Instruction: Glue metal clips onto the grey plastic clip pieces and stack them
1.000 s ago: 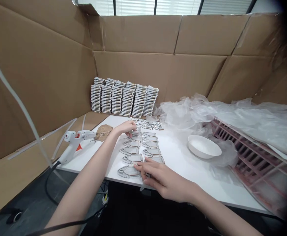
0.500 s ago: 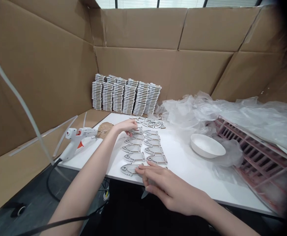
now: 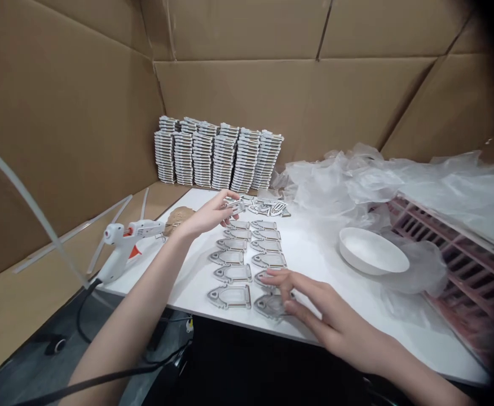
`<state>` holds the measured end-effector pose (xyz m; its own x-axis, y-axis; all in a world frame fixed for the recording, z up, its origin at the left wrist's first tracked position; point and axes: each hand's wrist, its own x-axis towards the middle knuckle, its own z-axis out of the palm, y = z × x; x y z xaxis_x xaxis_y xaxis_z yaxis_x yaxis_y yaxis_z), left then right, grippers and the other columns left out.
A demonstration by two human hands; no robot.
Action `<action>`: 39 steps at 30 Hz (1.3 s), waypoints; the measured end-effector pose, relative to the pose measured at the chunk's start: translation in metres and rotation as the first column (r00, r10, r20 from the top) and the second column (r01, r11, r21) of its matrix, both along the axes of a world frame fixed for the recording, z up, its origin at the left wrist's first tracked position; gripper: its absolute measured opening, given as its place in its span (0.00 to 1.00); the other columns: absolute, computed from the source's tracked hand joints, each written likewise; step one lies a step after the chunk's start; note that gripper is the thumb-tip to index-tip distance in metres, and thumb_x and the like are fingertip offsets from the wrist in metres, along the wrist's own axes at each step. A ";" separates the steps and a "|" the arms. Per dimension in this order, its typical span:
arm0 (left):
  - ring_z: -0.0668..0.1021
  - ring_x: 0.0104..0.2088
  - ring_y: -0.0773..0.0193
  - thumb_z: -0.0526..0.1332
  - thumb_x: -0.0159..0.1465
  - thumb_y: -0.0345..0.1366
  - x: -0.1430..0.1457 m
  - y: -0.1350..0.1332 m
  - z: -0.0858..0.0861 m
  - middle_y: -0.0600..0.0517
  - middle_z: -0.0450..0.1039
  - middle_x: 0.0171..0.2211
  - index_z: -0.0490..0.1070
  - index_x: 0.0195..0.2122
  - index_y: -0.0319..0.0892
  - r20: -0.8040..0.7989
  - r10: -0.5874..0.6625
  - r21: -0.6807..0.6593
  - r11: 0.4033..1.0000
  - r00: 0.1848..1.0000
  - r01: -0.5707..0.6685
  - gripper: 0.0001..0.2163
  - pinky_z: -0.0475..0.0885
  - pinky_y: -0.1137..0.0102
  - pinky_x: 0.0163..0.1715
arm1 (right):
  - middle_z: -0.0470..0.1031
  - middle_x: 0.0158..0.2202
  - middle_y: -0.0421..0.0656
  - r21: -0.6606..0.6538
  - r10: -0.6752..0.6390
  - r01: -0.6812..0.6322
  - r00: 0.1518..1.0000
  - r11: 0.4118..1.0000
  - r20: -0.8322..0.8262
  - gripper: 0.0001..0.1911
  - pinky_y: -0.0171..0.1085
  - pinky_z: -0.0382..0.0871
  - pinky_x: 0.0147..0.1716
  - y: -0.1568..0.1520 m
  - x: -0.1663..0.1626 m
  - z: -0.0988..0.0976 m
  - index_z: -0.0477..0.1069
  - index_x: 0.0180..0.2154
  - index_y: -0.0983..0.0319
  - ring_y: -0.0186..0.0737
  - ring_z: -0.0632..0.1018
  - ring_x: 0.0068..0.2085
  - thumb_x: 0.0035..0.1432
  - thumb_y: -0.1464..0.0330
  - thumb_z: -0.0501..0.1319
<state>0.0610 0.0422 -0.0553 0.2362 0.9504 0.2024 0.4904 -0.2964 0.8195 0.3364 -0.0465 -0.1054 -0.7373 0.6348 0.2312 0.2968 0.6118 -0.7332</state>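
My left hand (image 3: pixel 214 215) reaches to the far end of two columns of grey fish-shaped frames. Its fingers pinch a small frame (image 3: pixel 237 207), slightly above the table. My right hand (image 3: pixel 321 307) is at the near end of the right column, fingers apart and slightly bent. Its thumb is at the right end of the nearest right frame (image 3: pixel 269 305), and the index finger lies over the frame behind it. The nearest left frame (image 3: pixel 230 296) lies flat, uncovered. Beyond the columns is a loose pile of patterned cut-out pieces (image 3: pixel 268 207).
Several tall stacks of white-edged pieces (image 3: pixel 215 158) line the cardboard wall (image 3: pixel 238 90). A white glue gun (image 3: pixel 122 248) sits left, near a brown round patch (image 3: pixel 179 219). To the right are a white bowl (image 3: pixel 374 252), a pink crate (image 3: pixel 454 254) and crumpled clear plastic (image 3: pixel 335 180).
My left hand has lifted a little, with a frame now visible in its fingers. My right hand has shifted right, uncovering the nearest frames. The view has tilted down slightly.
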 end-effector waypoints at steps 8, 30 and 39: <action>0.75 0.43 0.55 0.59 0.61 0.44 -0.028 -0.029 -0.028 0.48 0.70 0.52 0.68 0.52 0.47 -0.068 0.300 -0.050 0.952 0.952 -0.303 0.19 0.71 0.68 0.35 | 0.71 0.56 0.45 -0.088 -0.221 0.214 0.972 0.973 -0.077 0.09 0.50 0.63 0.57 0.047 0.015 -0.014 0.62 0.36 0.57 0.48 0.66 0.62 0.66 0.60 0.51; 0.75 0.38 0.58 0.59 0.64 0.43 -0.041 -0.039 -0.048 0.51 0.78 0.37 0.70 0.40 0.46 0.070 0.388 -0.296 0.888 0.919 -0.352 0.08 0.64 0.69 0.37 | 0.69 0.59 0.48 -0.243 -0.346 0.318 0.935 0.916 -0.082 0.09 0.52 0.61 0.61 0.076 0.014 -0.039 0.66 0.43 0.57 0.48 0.56 0.67 0.66 0.63 0.51; 0.75 0.40 0.56 0.59 0.64 0.42 -0.044 -0.038 -0.050 0.51 0.78 0.37 0.72 0.41 0.48 0.051 0.386 -0.276 0.892 0.921 -0.359 0.08 0.65 0.67 0.39 | 0.68 0.59 0.48 -0.251 -0.333 0.308 0.941 0.918 -0.065 0.09 0.54 0.60 0.61 0.076 0.015 -0.040 0.66 0.44 0.57 0.50 0.56 0.67 0.65 0.64 0.52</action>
